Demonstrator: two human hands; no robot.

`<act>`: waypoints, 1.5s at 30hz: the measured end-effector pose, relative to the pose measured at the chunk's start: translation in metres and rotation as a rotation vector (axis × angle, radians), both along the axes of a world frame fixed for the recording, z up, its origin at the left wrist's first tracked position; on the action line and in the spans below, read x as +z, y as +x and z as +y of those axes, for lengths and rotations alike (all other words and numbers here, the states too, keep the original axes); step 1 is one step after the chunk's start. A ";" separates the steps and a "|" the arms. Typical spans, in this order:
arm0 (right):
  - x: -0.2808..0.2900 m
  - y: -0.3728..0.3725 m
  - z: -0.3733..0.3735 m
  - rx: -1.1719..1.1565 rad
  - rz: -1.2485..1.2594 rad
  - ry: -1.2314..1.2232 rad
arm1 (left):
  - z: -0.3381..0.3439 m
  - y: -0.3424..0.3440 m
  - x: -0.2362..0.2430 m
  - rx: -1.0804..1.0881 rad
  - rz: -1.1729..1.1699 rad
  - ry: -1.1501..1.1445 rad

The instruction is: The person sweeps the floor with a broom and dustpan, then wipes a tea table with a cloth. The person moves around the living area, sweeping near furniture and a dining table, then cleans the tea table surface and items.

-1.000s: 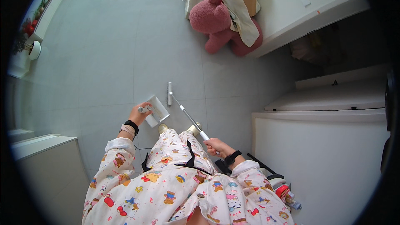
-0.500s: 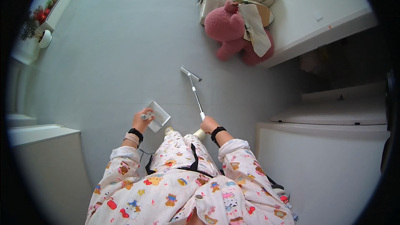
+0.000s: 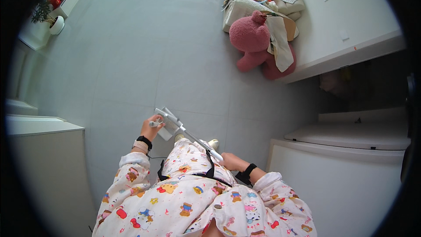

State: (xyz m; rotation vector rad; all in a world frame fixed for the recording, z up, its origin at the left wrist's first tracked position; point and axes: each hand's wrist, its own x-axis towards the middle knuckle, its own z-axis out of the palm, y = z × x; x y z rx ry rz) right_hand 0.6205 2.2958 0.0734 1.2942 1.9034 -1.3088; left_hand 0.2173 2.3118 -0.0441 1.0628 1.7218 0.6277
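Observation:
My left hand [image 3: 150, 126] is closed round the pale upright handle of a white dustpan [image 3: 165, 133], which is by the floor just ahead of my feet. My right hand [image 3: 232, 161], close to my right thigh, grips the white end of a slim broom [image 3: 196, 138] with a narrow, squeegee-like bar head. The broom's shaft slants forward and to the left across my legs. Its head overlaps the dustpan in view, hiding part of the pan. Whether the two touch, and what lies in the pan, I cannot tell.
A large pink plush toy [image 3: 250, 35] leans by a pile of bedding [image 3: 245, 6] at the far right, against a white wall. White cabinets stand to my left [image 3: 44, 149] and right [image 3: 337, 175]. A potted plant [image 3: 56, 25] is at the far left.
The broom's head has swung left and nearer, from the floor ahead to over the dustpan. My right hand has drawn back toward my body and slightly right. The left hand has barely moved.

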 end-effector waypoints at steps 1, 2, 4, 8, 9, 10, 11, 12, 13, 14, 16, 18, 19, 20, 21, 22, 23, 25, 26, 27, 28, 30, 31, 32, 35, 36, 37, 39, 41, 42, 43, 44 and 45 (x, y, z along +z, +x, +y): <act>0.005 -0.003 0.003 -0.011 -0.009 -0.006 | -0.010 -0.005 0.004 0.017 -0.028 0.045; 0.009 -0.008 0.006 -0.079 -0.019 -0.006 | -0.019 -0.009 0.011 0.048 -0.035 0.049; 0.015 -0.018 0.023 -0.168 -0.093 -0.057 | -0.041 -0.013 0.021 0.090 -0.005 0.046; -0.010 -0.054 0.056 -0.158 -0.164 -0.069 | -0.070 -0.015 0.019 0.199 -0.032 0.123; -0.012 -0.062 0.056 -0.143 -0.151 -0.081 | -0.079 -0.015 0.024 0.227 -0.033 0.111; -0.022 -0.069 0.053 -0.163 -0.130 -0.084 | -0.086 -0.015 0.020 0.249 -0.029 0.106; -0.033 -0.073 0.053 -0.066 -0.170 -0.143 | -0.092 -0.015 0.015 0.248 0.008 0.133; -0.045 -0.076 0.052 0.038 -0.194 -0.199 | -0.098 -0.016 0.009 0.228 0.090 0.124; -0.056 -0.083 0.044 0.064 -0.208 -0.084 | -0.104 -0.018 0.004 0.294 0.003 0.133; -0.058 -0.082 0.036 0.131 -0.142 -0.116 | -0.110 -0.020 0.006 0.343 -0.042 0.106; -0.077 -0.076 0.035 0.278 -0.084 -0.160 | -0.113 -0.022 -0.013 0.421 -0.105 0.078; -0.081 -0.066 0.041 0.190 -0.035 -0.221 | -0.120 -0.027 -0.022 0.478 -0.128 0.059; -0.078 -0.061 0.049 0.056 -0.070 -0.343 | -0.123 -0.029 -0.024 0.436 -0.024 0.042; -0.073 -0.056 0.058 -0.064 -0.112 -0.443 | -0.123 -0.030 -0.029 0.451 -0.081 0.086; -0.061 -0.049 0.066 -0.306 -0.119 -0.533 | -0.125 -0.031 -0.026 0.456 -0.090 0.104; -0.063 -0.039 0.077 -0.360 -0.090 -0.526 | -0.120 -0.030 -0.037 0.428 -0.099 0.162; -0.047 -0.032 0.076 -0.446 -0.071 -0.546 | -0.121 -0.030 -0.032 0.458 -0.103 0.121; -0.031 -0.018 0.070 -0.556 -0.020 -0.556 | -0.117 -0.029 -0.035 0.472 -0.130 0.115; -0.024 -0.009 0.064 -0.585 0.018 -0.571 | -0.115 -0.029 -0.034 0.486 -0.153 0.089; -0.017 0.003 0.060 -0.638 0.053 -0.596 | -0.112 -0.029 -0.035 0.478 -0.178 0.142; -0.011 0.013 0.053 -0.695 0.062 -0.557 | -0.111 -0.029 -0.028 0.518 -0.167 0.109; -0.013 0.033 0.037 -0.816 0.065 -0.452 | -0.103 -0.030 -0.027 0.512 -0.159 0.171; -0.009 0.046 0.027 -0.879 0.111 -0.448 | -0.102 -0.031 -0.026 0.515 -0.181 0.202; -0.006 0.059 0.015 -0.944 0.123 -0.388 | -0.101 -0.032 -0.022 0.517 -0.149 0.178; 0.006 0.103 -0.007 -1.050 0.071 -0.312 | -0.097 -0.031 -0.007 0.540 -0.144 0.160; -0.008 0.118 -0.009 -1.137 0.086 -0.257 | -0.089 -0.027 -0.013 0.499 -0.138 0.206; -0.006 0.132 -0.015 -1.217 0.086 -0.207 | -0.085 -0.024 -0.001 0.485 -0.140 0.213; -0.004 0.168 -0.017 -1.377 0.141 -0.176 | -0.075 -0.014 0.016 0.463 -0.152 0.207; -0.007 0.201 -0.004 -1.473 0.150 -0.078 | -0.063 0.001 0.038 0.443 -0.141 0.221; -0.007 0.218 0.002 -1.518 0.112 -0.024 | -0.057 0.012 0.051 0.446 -0.125 0.219; -0.009 0.237 0.012 -1.554 0.104 -0.007 | -0.049 0.020 0.061 0.430 -0.121 0.206; -0.010 0.258 0.023 -1.617 0.109 0.014 | -0.043 0.030 0.074 0.401 -0.108 0.225; -0.011 0.282 0.040 -1.667 0.118 0.037 | -0.037 0.040 0.086 0.383 -0.087 0.230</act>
